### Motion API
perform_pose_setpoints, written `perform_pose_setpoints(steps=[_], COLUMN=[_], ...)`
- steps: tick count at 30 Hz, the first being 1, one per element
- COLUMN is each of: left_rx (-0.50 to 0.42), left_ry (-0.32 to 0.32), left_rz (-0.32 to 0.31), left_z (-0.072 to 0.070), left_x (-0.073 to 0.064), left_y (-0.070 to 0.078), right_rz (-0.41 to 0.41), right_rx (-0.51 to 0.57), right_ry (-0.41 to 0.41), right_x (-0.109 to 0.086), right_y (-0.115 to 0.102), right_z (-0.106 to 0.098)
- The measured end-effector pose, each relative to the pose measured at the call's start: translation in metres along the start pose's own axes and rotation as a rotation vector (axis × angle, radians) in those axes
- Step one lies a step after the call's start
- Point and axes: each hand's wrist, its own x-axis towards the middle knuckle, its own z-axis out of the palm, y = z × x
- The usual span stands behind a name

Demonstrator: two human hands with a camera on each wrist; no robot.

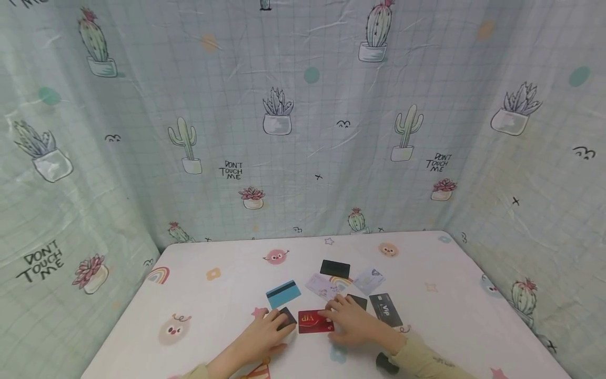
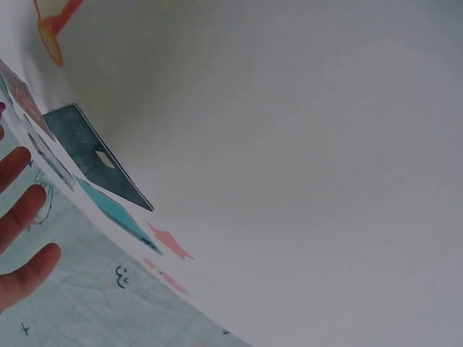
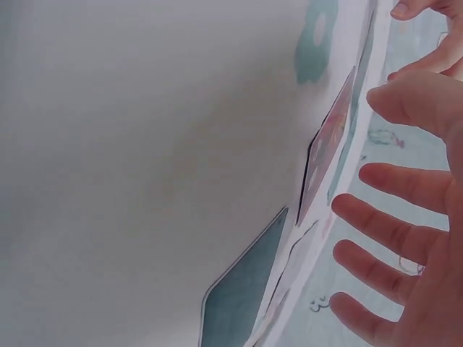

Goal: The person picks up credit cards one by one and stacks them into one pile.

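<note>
My left hand (image 1: pixel 265 332) is over the front middle of the table, its fingers extended above a dark card (image 1: pixel 291 317). In the left wrist view that dark card (image 2: pixel 98 163) carries a small pale rectangle. A red VIP card (image 1: pixel 311 327) lies between the two hands. My right hand (image 1: pixel 351 322) reaches across its right end, and whether it touches the card cannot be told. Spread, nearly straight fingers (image 3: pixel 387 224) show in the right wrist view beside the red card (image 3: pixel 325 155). Partly hidden behind the right hand is another dark card (image 1: pixel 359 301).
Farther back lie a blue striped card (image 1: pixel 283 293), a black card (image 1: pixel 335 269) and two pale cards, one purplish (image 1: pixel 319 286). A black VIP card (image 1: pixel 385 309) sits right. Near the front are a dark object (image 1: pixel 387 364) and an orange striped thing (image 1: pixel 259 371).
</note>
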Motion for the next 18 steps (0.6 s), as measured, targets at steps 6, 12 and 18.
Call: perform_pose_setpoints(steps=[6,12,18], left_rx=[-0.032,-0.002,-0.001], left_ry=[-0.026,-0.005,0.031], left_rz=[-0.044,-0.059,-0.073], left_z=[-0.004,-0.001,0.000], left_x=[-0.008,-0.014,-0.019], left_y=[0.001,0.000,0.000], right_rz=[-0.008,-0.030,-0.036], right_rx=[-0.030,-0.036,-0.035], right_ry=[0.004,0.025,0.023], right_x=[0.001,0.002,0.004], right_y=[-0.004,-0.005,-0.007], right_z=[-0.003,-0.004,-0.004])
